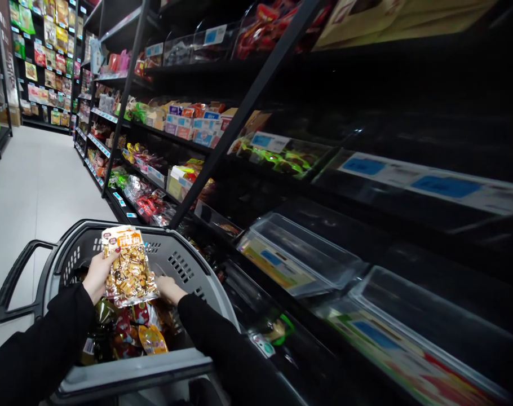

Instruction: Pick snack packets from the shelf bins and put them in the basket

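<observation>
My left hand [98, 275] grips the left edge of a snack bag [132, 265], its thumb lying across the front. The bag is clear plastic with a white and orange top and brown-gold pieces inside. It is upright above the open mouth of a grey shopping basket [184, 243]. At the bag's lower right edge is my right hand [169, 288], its fingers curled and partly hidden; whether it grips the bag I cannot tell. Below both hands, several packets lie in the basket, among them an orange packet [153, 339] and dark red ones [127, 327].
Black shelves [248, 107] with packaged snacks run along my right side, close to the basket. Clear plastic bins [307, 254] stand on the lower shelves. A pale floor aisle [49, 169] leads ahead on the left to a wall of hanging bags [49, 67]. The basket's black handle [22, 270] sticks out left.
</observation>
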{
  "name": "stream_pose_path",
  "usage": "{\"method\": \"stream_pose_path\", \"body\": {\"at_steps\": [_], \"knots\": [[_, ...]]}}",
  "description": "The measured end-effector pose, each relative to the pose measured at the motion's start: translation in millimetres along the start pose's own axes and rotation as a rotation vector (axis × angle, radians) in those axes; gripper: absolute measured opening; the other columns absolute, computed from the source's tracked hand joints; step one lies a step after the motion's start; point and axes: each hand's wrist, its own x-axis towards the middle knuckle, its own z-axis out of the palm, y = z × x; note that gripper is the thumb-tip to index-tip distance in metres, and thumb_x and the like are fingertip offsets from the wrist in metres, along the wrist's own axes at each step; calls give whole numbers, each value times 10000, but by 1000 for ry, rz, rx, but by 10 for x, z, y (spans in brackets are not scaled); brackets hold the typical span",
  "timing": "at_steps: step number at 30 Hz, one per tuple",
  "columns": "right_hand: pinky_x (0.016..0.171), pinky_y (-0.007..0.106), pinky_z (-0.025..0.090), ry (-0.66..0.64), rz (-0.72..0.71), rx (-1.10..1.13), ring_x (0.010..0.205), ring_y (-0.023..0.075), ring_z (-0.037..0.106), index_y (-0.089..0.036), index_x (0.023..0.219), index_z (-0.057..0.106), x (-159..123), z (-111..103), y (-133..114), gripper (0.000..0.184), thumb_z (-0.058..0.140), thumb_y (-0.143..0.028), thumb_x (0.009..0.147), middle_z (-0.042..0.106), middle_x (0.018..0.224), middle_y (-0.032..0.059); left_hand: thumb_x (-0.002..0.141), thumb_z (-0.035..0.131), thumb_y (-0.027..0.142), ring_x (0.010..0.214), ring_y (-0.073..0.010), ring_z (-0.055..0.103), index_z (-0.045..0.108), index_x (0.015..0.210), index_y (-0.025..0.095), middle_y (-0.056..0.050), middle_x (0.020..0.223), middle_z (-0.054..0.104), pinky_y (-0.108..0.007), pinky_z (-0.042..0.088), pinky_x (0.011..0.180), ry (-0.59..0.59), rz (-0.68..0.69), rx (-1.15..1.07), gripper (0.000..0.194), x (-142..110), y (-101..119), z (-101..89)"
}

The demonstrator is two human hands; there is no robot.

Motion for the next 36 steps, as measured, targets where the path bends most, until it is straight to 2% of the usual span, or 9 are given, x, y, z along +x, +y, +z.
{"method": "stream_pose_path", "body": {"at_steps": [6,10,14,18,22,26,29,33,36], "knots": [[589,237,447,112,-146,381,616,103,561,-146,946,501,-153,-584,-467,332,257,-370,917,590,777,22,755,589,101,654,-215,644,603,887,67,-109,714,675,-313,526,640,7,21,-7,137,-15,6,14],[556,215,391,257,-226,602,588,113,512,-179,863,473,-533,-630,-711,274,551,-402,723,548,671,-29,751,603,108,655,-222,645,607,888,62,-118,727,678,-317,528,636,-8,24,-16,145,-53,14,39],[560,234,365,391,-245,793,573,125,463,-169,767,468,-681,-591,-688,275,602,-368,634,489,607,-24,732,648,158,663,-233,648,614,866,65,-124,739,680,-322,530,641,-38,24,-30,166,-65,8,47],[703,272,399,520,-274,992,784,170,517,-178,834,435,-634,-689,-536,288,536,-401,681,547,838,51,740,646,174,677,-236,650,605,898,69,-126,745,680,-330,534,648,-44,25,-42,195,-39,4,30],[619,278,405,458,-318,1150,694,160,516,-207,890,405,-766,-768,-435,286,469,-429,723,540,829,48,762,610,159,691,-247,652,590,931,70,-141,771,677,-351,538,645,-34,17,-39,192,-31,3,0],[434,231,277,348,-337,1526,415,85,251,-238,897,443,-1123,-755,-376,228,415,-425,769,395,645,-20,769,593,157,681,-271,653,581,926,77,-161,791,674,-385,542,626,-28,-17,-20,177,-42,6,-16],[383,232,124,340,-297,1762,413,76,15,-256,945,482,-1351,-710,-359,266,383,-458,803,255,558,-56,764,599,165,674,-283,652,579,925,86,-169,803,672,-400,542,619,-26,-37,-5,180,-40,9,-21],[358,230,68,284,-330,1718,397,57,-49,-235,973,497,-1433,-709,-355,379,314,-530,823,183,529,-80,763,607,188,679,-290,652,576,929,94,-174,809,670,-409,541,622,-21,-41,16,193,-26,13,-27],[381,215,227,319,-389,1395,353,62,146,-208,962,486,-1346,-840,-304,402,259,-518,844,312,559,-56,771,594,171,693,-290,652,578,928,88,-178,824,668,-408,542,629,-8,-39,28,179,-23,22,-27]]}}
